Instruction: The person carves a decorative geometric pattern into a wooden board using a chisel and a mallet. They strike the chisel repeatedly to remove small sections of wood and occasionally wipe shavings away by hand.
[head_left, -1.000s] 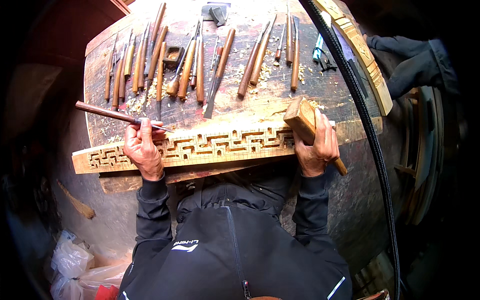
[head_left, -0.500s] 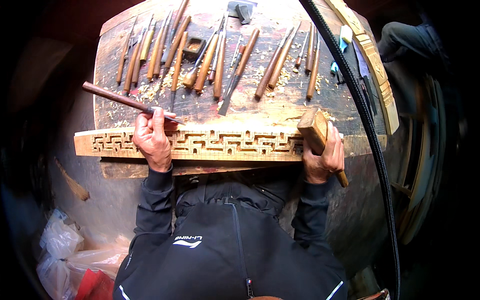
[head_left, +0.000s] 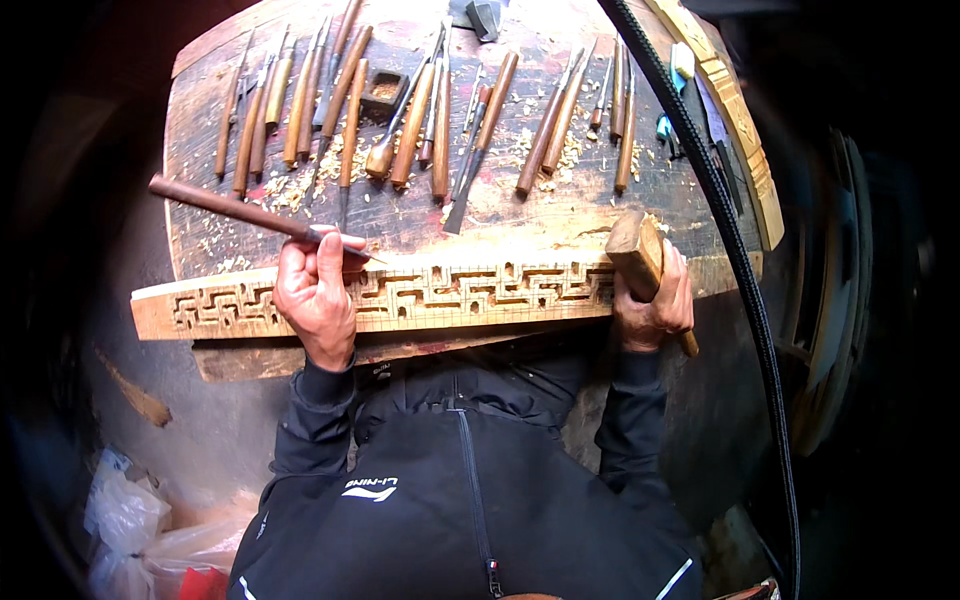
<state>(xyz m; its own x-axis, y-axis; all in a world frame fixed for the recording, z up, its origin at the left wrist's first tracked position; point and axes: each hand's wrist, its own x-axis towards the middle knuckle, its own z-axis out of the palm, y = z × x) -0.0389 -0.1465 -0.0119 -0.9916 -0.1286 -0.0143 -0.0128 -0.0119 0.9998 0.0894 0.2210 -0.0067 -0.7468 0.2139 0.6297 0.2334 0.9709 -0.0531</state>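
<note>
A long pale wooden board point(head_left: 480, 297), cut with an angular fretwork pattern and pencilled grid lines, lies along the near edge of the workbench. My left hand point(head_left: 318, 305) is closed round the lower part of a chisel point(head_left: 228, 207). The chisel's brown handle points up and left, and its thin blade slants down to the right at the board's far edge. In my right hand point(head_left: 657, 310) is a wooden mallet point(head_left: 638, 250), its blocky head above the board's right end and its handle end showing below my fingers.
Across the workbench point(head_left: 400, 225) lie several wooden-handled carving tools point(head_left: 410, 130) among wood shavings point(head_left: 292, 187). A small dark square box point(head_left: 384, 93) stands among them. A black braided cable point(head_left: 722, 205) crosses the right side, near another carved strip point(head_left: 745, 135). Plastic bags point(head_left: 130, 515) and a brush point(head_left: 140, 396) lie lower left.
The whole view has turned slightly, so the board now slopes up to the right. Both hands keep their holds on chisel and mallet. A seated person's leg at upper right has left the view.
</note>
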